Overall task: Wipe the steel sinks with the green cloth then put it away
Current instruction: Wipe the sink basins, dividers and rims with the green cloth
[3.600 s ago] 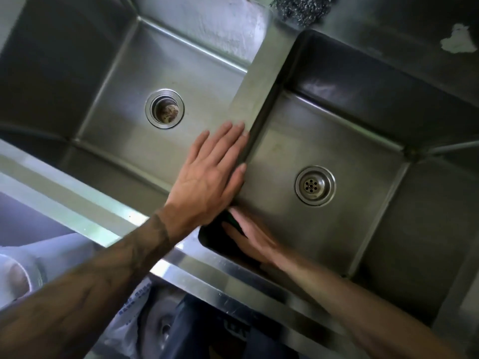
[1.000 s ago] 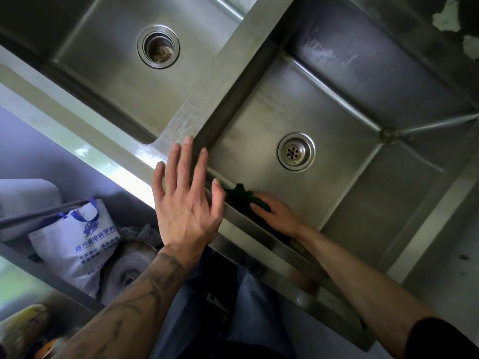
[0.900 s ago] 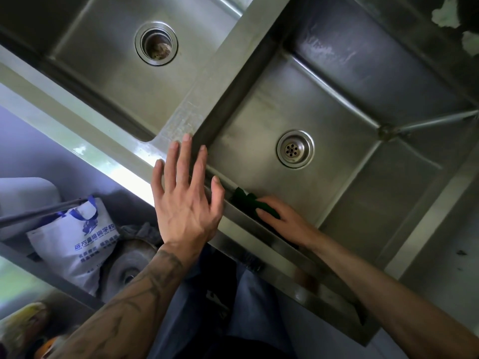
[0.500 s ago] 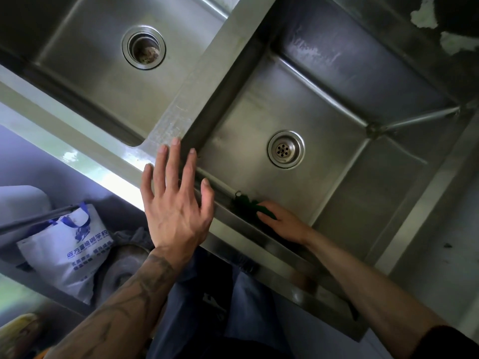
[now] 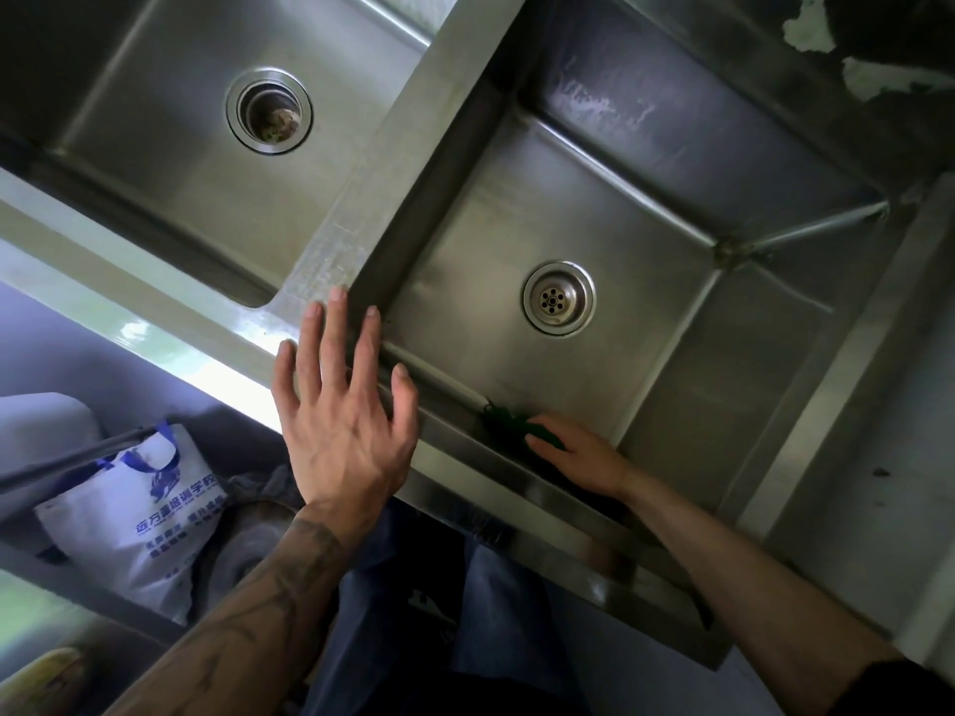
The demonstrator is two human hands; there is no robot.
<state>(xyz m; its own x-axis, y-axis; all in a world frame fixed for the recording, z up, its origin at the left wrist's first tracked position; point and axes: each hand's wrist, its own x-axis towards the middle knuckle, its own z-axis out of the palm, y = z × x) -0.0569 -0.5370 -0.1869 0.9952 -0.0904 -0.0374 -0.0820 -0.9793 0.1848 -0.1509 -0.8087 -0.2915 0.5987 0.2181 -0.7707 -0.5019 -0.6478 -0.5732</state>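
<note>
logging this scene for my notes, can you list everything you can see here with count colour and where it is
sinks: 2, steel, side by side, divider between
drains: 2, steel, one in each sink floor
cloth: 1, green, near edge of right sink floor, under the right hand
bag: 1, white with blue print and handles, on shelf below left sink
wall patches: 2, pale, top right
left hand: 1, fingers spread, flat on the front rim by the divider
right hand: 1, inside right sink, pressing the cloth
</note>
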